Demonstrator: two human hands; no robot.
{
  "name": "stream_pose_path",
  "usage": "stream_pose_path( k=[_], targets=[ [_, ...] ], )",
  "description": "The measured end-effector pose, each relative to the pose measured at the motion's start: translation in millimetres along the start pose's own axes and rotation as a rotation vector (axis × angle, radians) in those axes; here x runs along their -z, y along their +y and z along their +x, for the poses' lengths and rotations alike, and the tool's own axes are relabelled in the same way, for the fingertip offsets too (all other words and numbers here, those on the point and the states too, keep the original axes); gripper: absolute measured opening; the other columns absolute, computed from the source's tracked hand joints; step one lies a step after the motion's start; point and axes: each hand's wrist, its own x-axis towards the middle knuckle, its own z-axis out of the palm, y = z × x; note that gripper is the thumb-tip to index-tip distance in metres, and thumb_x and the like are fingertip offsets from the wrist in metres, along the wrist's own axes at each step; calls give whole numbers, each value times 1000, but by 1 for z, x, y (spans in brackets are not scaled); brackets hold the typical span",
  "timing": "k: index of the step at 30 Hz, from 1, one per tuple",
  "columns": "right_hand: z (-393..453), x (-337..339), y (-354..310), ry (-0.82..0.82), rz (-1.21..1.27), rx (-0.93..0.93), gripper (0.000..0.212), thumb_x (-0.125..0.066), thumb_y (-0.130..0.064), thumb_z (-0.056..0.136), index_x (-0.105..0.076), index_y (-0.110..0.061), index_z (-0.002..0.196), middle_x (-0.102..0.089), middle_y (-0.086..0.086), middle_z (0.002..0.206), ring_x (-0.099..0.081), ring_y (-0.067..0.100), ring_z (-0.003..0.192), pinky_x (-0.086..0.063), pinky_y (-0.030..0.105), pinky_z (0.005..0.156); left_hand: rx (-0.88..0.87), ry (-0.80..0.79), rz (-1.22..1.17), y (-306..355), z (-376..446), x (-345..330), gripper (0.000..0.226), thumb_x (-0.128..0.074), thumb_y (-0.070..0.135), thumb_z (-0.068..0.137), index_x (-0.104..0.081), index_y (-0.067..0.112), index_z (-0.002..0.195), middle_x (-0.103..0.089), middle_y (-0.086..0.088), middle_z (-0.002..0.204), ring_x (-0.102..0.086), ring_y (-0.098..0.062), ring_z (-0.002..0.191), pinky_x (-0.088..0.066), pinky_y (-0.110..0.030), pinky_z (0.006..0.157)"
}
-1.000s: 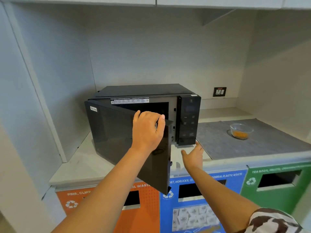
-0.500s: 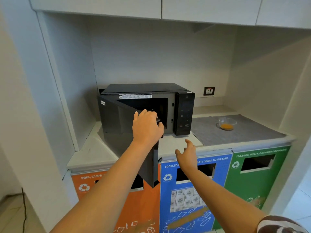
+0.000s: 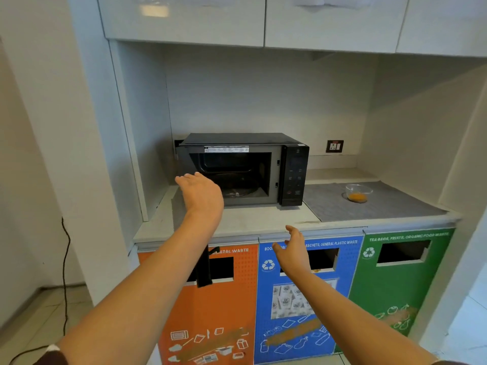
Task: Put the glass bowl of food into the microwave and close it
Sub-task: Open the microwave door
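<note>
The black microwave (image 3: 293, 175) stands on the counter with its cavity exposed and the turntable visible inside. Its door (image 3: 204, 270) is swung wide toward me, seen edge-on, mostly hidden behind my left forearm. My left hand (image 3: 201, 197) hovers open in front of the cavity's left side, off the door. Lower down, my right hand (image 3: 292, 252) is open with fingers spread, in front of the counter edge. The glass bowl (image 3: 359, 193) with orange food sits on a grey mat (image 3: 395, 204), to the right of the microwave, far from both hands.
The pale counter (image 3: 245, 222) sits in a niche with white cabinets (image 3: 184, 19) overhead and side walls close by. Below are orange (image 3: 224, 306), blue (image 3: 342, 299) and green (image 3: 390, 291) waste bins. A wall socket (image 3: 334, 146) is behind the microwave. A black cable (image 3: 66, 259) hangs at left.
The door has swung fully open and my left hand has let go of it. The view has pulled back from the counter. My right hand stays low and open.
</note>
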Motion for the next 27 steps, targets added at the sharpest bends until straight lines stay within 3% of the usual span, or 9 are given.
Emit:
stream_pose_path(
  k=[6, 10, 16, 20, 24, 27],
  targets=[
    [-20, 7, -16, -23, -2, 2, 58, -59, -19, 87, -30, -19, 137, -34, 9, 145, -56, 27, 110, -57, 46, 78, 67, -28, 59, -45, -8, -8, 46, -41, 16, 89, -35, -6, 129, -50, -22, 130, -49, -36, 119, -35, -45, 106],
    [-25, 3, -27, -40, -2, 33, 58, -59, -17, 87, -29, -17, 137, -33, 8, 148, -54, 26, 115, -50, 38, 86, 91, -54, 82, -70, -9, -16, 53, -42, 17, 90, -27, -7, 134, -44, -25, 136, -43, -38, 125, -30, -45, 109],
    [-24, -3, -42, -82, 13, 61, 59, -59, -17, 86, -29, -17, 137, -34, 8, 146, -54, 26, 113, -49, 34, 84, 90, -42, 58, -89, -10, -22, 50, -42, 13, 89, -27, -8, 133, -47, -25, 132, -45, -38, 121, -30, -48, 109],
    [-20, -4, -47, -92, 2, 87, 59, -59, -18, 86, -29, -18, 137, -35, 8, 146, -56, 21, 102, -44, 26, 74, 89, -43, 34, -93, -10, -25, 54, -43, 14, 89, -24, -6, 135, -41, -26, 137, -41, -38, 124, -29, -50, 108],
    [-17, 2, -48, -101, 20, 85, 59, -59, -17, 87, -29, -17, 138, -34, 9, 147, -55, 25, 111, -47, 29, 81, 87, -64, 45, -90, -11, -24, 57, -42, 16, 89, -20, -5, 137, -37, -26, 140, -36, -39, 127, -24, -55, 108],
    [-15, 8, -47, -99, 14, 92, 59, -58, -16, 87, -29, -16, 138, -33, 10, 147, -56, 26, 110, -48, 30, 83, 150, -112, 73, -80, -11, -19, 66, -42, 28, 88, -15, -5, 139, -26, -25, 147, -21, -38, 137, -15, -61, 109]
  ],
)
